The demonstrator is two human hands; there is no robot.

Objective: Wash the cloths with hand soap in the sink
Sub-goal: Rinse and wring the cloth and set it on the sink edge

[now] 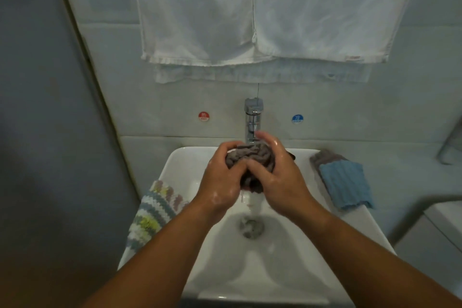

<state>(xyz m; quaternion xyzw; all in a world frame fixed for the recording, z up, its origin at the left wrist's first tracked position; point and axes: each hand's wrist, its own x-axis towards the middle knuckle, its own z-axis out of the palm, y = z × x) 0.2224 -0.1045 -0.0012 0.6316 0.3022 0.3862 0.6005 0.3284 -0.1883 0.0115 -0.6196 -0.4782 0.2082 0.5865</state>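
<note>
Two hands, the left hand (220,177) and right hand (280,177), clamp a bunched grey cloth (250,157) under the tap (253,120) above the sink (175,170), apparently scrubbing or wringing; next probably calls for the cloths waiting alongside.

Shiny chrome metal tap (253,120), glossy white ceramic sink (325,227), wet ribbed grey cloth (250,155), knitted striped cloth (152,212).

Wet grey cloth (250,155), bunched up, over white sink (180,160).
</note>
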